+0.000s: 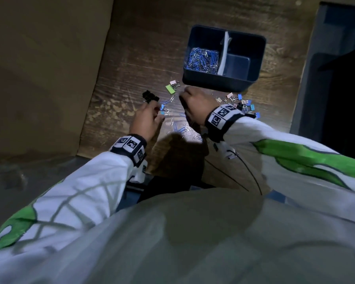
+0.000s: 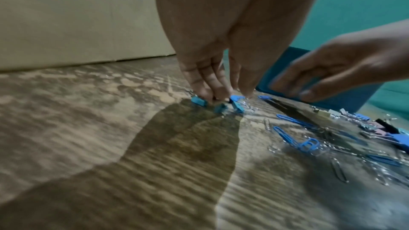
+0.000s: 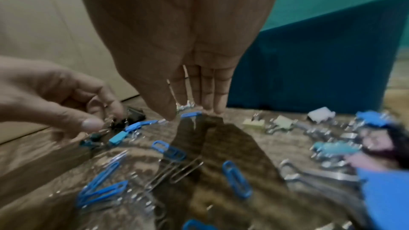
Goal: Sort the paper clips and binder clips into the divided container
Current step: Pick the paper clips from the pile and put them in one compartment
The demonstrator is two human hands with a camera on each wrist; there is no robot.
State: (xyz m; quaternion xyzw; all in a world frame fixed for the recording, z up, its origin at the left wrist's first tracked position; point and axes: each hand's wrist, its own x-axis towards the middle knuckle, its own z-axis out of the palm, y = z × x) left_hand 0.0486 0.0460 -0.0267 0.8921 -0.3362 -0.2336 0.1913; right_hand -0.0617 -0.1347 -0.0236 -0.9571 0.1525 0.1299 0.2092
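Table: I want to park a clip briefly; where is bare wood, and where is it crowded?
Bare wood lies on the table between the cardboard wall and the divided container. Crowded: paper clips between both hands, binder clips before the container.

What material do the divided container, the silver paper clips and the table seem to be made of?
The divided container looks like dark moulded plastic: smooth matt walls, rounded corners; its divider is pale, material unclear. The silver paper clips look like bare bent steel wire with bright glints. The table shows brown wood grain with worn pale patches; solid wood or printed laminate, I cannot tell.
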